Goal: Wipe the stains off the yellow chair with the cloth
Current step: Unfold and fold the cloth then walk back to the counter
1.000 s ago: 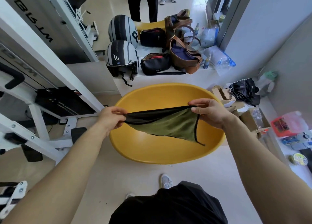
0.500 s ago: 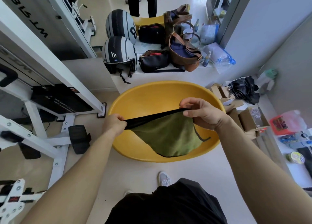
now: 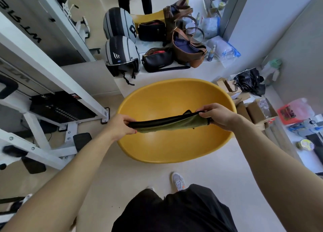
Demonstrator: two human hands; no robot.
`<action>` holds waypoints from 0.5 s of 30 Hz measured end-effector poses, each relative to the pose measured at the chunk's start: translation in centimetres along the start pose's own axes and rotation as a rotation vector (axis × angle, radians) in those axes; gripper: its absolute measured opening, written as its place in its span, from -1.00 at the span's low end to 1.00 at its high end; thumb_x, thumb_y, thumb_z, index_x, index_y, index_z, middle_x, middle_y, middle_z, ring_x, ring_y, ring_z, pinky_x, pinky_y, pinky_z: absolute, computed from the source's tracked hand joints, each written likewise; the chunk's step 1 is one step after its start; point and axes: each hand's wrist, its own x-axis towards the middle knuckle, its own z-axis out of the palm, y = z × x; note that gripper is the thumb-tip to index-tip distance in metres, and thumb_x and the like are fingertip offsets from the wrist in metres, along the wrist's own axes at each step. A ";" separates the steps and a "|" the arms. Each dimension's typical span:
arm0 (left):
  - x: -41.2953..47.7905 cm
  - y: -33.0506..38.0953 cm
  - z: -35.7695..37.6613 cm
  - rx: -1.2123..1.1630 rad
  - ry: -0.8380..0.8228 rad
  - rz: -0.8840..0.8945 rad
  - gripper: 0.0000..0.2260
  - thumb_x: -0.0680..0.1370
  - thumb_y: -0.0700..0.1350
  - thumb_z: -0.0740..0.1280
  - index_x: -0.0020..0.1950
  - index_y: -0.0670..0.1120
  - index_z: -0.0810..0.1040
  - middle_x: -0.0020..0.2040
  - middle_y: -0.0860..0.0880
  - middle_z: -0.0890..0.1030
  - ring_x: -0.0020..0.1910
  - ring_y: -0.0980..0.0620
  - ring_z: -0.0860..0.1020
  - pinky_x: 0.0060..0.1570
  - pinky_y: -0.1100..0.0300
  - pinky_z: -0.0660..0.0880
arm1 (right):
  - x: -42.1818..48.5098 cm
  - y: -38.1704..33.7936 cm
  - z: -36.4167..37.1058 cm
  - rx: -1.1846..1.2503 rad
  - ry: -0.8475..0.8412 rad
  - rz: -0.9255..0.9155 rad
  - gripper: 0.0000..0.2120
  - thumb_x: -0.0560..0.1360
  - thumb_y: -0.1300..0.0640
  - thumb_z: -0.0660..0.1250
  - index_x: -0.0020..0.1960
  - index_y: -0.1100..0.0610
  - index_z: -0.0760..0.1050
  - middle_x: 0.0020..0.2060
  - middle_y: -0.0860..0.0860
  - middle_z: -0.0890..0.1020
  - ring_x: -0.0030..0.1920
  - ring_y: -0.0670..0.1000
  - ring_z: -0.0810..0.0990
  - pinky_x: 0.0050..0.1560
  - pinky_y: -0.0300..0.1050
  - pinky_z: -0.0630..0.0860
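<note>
Cloth (image 3: 170,124): green with black edging, gathered into a narrow band, held taut above the seat of the yellow chair (image 3: 174,149).
Left hand (image 3: 120,127): pinches one end.
Right hand (image 3: 218,116): grips the other end.
Advice: bunch into one palm, press flat on stains.
Writing: "08" on far helmet (image 3: 118,23).

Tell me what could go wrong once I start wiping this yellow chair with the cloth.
1. The cloth is bunched into a narrow strip between the left hand and right hand, so it might cover little surface.
2. The rounded yellow chair sits on smooth floor; pressing could slide it toward the cardboard boxes beside its rim.
</note>
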 end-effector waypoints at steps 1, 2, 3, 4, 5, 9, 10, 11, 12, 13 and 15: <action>0.3 -0.3 -0.1 0.079 0.022 0.020 -0.57 0.40 -0.24 0.58 0.25 -0.09 0.63 0.13 -0.04 0.65 0.09 0.03 0.58 0.03 0.25 0.47 | -0.3 -0.2 0.8 0.022 0.017 0.006 -0.83 0.65 0.26 0.22 0.12 0.26 0.58 -0.04 0.15 0.56 -0.05 0.09 0.52 -0.01 -0.08 0.52; 0.4 -0.6 -0.3 0.139 0.037 0.046 -0.58 0.39 -0.19 0.59 0.23 -0.07 0.63 0.12 -0.01 0.63 0.09 0.02 0.56 0.05 0.21 0.47 | -0.6 -0.4 1.6 0.053 0.038 0.007 -0.83 0.65 0.26 0.22 0.13 0.26 0.57 -0.06 0.15 0.56 -0.06 0.08 0.52 -0.04 -0.10 0.53; 0.5 -1.0 -0.5 0.184 0.053 0.081 -0.61 0.40 -0.13 0.59 0.20 -0.03 0.63 0.09 0.02 0.62 0.08 0.01 0.55 0.06 0.16 0.48 | -0.8 -0.5 2.4 0.092 0.062 0.001 -0.84 0.65 0.26 0.22 0.12 0.26 0.56 -0.08 0.14 0.56 -0.09 0.06 0.53 -0.08 -0.13 0.52; 0.6 -1.4 -0.9 0.212 0.077 0.121 -0.67 0.42 -0.07 0.57 0.15 0.01 0.63 0.04 0.04 0.62 0.06 0.01 0.56 0.02 0.13 0.49 | -1.1 -0.7 3.3 0.128 0.086 -0.001 -0.86 0.65 0.26 0.22 0.09 0.24 0.55 -0.11 0.12 0.55 -0.13 0.04 0.53 -0.14 -0.16 0.52; 0.6 -1.7 -1.3 0.220 0.110 0.162 -0.77 0.47 -0.02 0.53 0.10 0.03 0.64 -0.01 0.05 0.62 0.02 0.00 0.57 -0.04 0.12 0.49 | -1.3 -0.8 4.1 0.153 0.114 0.005 -0.87 0.66 0.25 0.22 0.05 0.22 0.54 -0.13 0.11 0.56 -0.15 0.02 0.54 -0.17 -0.17 0.51; 0.3 -2.7 -2.6 0.216 0.253 0.251 -0.79 0.64 0.06 0.29 0.10 0.00 0.66 -0.06 0.04 0.65 -0.06 -0.01 0.58 -0.13 0.09 0.50 | -1.3 -0.1 7.9 0.114 0.334 0.081 -0.85 0.65 0.11 0.27 0.03 0.13 0.58 -0.04 0.11 0.61 -0.01 0.09 0.60 0.09 0.04 0.60; 0.2 -2.8 -2.5 0.269 0.283 0.261 -0.76 0.65 0.07 0.25 0.09 -0.02 0.65 -0.11 0.03 0.64 -0.11 -0.03 0.57 -0.19 0.07 0.50 | -1.2 0.2 8.9 0.122 0.402 0.110 -0.84 0.64 0.08 0.27 0.05 0.13 0.59 -0.01 0.12 0.62 0.03 0.11 0.61 0.16 0.10 0.59; 0.2 -2.8 -2.3 0.319 0.308 0.262 -0.74 0.66 0.07 0.22 0.07 -0.04 0.64 -0.17 0.01 0.61 -0.16 -0.06 0.56 -0.27 0.07 0.46 | -1.1 0.4 10.1 0.164 0.476 0.142 -0.83 0.64 0.07 0.27 0.06 0.13 0.59 0.01 0.14 0.62 0.04 0.12 0.61 0.19 0.14 0.59; 0.2 -2.7 -2.0 0.344 0.335 0.252 -0.72 0.66 0.08 0.20 0.05 -0.05 0.63 -0.21 0.00 0.59 -0.20 -0.07 0.54 -0.33 0.09 0.39 | -1.2 0.6 11.3 0.234 0.552 0.177 -0.83 0.64 0.08 0.27 0.06 0.14 0.59 0.01 0.15 0.62 0.03 0.12 0.61 0.20 0.17 0.59; 0.2 -2.5 -1.5 0.336 0.361 0.226 -0.71 0.66 0.08 0.20 0.03 -0.06 0.62 -0.22 -0.02 0.59 -0.21 -0.08 0.52 -0.36 0.11 0.34 | -1.5 0.7 12.5 0.328 0.623 0.214 -0.84 0.64 0.11 0.28 0.08 0.15 0.58 -0.01 0.16 0.61 0.00 0.12 0.60 0.20 0.20 0.59; -0.3 -1.8 -0.4 0.229 0.376 0.143 -0.72 0.65 0.07 0.22 -0.01 -0.06 0.64 -0.18 -0.04 0.64 -0.22 -0.09 0.53 -0.37 0.14 0.33 | -2.3 1.0 14.9 0.528 0.735 0.285 -0.85 0.61 0.20 0.28 0.13 0.21 0.54 -0.03 0.21 0.59 -0.03 0.13 0.58 0.20 0.27 0.57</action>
